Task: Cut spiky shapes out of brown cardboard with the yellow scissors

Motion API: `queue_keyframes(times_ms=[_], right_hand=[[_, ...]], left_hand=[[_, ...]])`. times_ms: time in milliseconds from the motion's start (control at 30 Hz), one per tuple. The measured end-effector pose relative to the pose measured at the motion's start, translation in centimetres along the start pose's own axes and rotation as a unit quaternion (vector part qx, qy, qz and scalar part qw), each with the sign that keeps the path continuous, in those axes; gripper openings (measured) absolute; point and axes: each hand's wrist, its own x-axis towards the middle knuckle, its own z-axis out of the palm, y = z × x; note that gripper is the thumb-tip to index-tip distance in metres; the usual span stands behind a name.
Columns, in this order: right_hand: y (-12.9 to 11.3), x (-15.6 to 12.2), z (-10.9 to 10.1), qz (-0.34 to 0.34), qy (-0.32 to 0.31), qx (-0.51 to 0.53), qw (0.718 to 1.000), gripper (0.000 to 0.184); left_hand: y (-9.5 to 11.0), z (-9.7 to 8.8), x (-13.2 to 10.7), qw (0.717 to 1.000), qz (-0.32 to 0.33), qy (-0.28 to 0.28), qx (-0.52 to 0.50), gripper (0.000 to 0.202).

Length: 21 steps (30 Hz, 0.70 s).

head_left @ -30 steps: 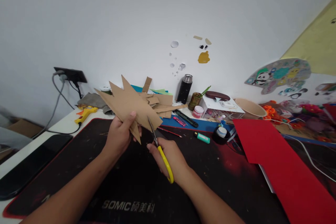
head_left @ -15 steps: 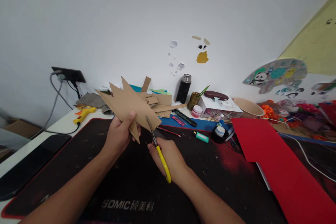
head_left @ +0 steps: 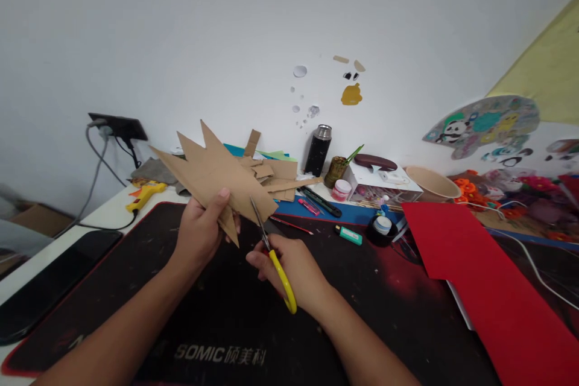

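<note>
Cardboard cutout [head_left: 217, 175] is held over the tabletop [head_left: 108, 211] near its far edge, pinched between the left hand's [head_left: 199, 229] thumb and fingers. The right hand [head_left: 296, 265], nearer, grips yellow-handled scissors [head_left: 284, 283], one blade across the cutout; both forearms slant inward.

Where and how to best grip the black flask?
Probably the upper body of the black flask, below its silver top, from the front: it stands upright, wall behind, cardboard scraps and a brown pot flanking its base.
</note>
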Motion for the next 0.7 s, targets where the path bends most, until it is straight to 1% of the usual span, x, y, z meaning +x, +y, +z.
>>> queue_keyframes(times_ms=[167, 333, 433, 533, 700], right_hand=[[0.4, 0.0, -0.2, 0.005, -0.005, 0.018, 1.000, 0.039], [-0.5, -0.3, -1.1, 0.006, -0.027, 0.056, 0.998, 0.056], [-0.9, -0.5, -1.4, 0.008, -0.046, 0.074, 0.996, 0.061], [-1.0, -0.6, -1.3, 0.008, -0.058, 0.084, 0.995, 0.059], [-0.8, -0.5, -0.5, 0.047, -0.048, 0.130, 0.989, 0.047]], left_hand=[[0.2, 0.0, 0.1, 1.000, 0.006, 0.002, 0.005, 0.031], [0.4, 0.1, 0.1, 1.000, 0.009, 0.009, -0.005, 0.031], [0.5, 0.2, 0.0, 1.000, 0.012, 0.010, -0.009, 0.031], [0.4, 0.1, 0.0, 1.000, 0.006, 0.008, 0.000, 0.032], [0.2, 0.1, 0.0, 1.000, 0.004, 0.007, -0.001, 0.029]])
